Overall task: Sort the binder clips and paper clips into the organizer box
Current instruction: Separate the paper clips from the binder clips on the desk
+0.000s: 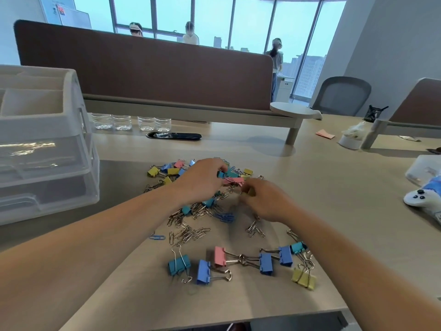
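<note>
Picking kinds apart mid-worktop | left hand (202, 180) pinches teal binder clip (222, 174), likely to free it | right hand (265, 199) curled just beside, hold cannot be told | paper clips (188, 232) strewn toward front edge | organizer box (47, 130) at left edge, within reach

No text, label, brand or number is legible. A sheet (61, 11) with a red patch is fixed to a white board (76, 19) against the far wall at upper left. Its print is too small and blurred to read.
</note>
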### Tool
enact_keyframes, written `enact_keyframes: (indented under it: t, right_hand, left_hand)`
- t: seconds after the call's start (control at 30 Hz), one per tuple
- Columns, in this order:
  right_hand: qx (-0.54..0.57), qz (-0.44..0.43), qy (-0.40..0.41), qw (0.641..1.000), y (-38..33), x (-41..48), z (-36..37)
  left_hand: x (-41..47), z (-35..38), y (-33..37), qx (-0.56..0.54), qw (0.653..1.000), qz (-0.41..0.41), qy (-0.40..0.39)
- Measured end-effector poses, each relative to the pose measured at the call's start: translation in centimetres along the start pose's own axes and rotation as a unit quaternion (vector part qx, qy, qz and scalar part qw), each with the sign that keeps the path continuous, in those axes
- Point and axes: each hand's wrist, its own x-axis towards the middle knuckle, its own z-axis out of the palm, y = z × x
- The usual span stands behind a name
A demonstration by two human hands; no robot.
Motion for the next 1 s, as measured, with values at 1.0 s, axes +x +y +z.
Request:
enact_keyframes:
  t: [1.0]
  right_hand:
    - [-0.048,0.136,0.038,0.989,11.6,-8.2,-4.7]
  left_hand:
    - [0.4,9.7,11.8,0.077,0.984,0.101,-0.128]
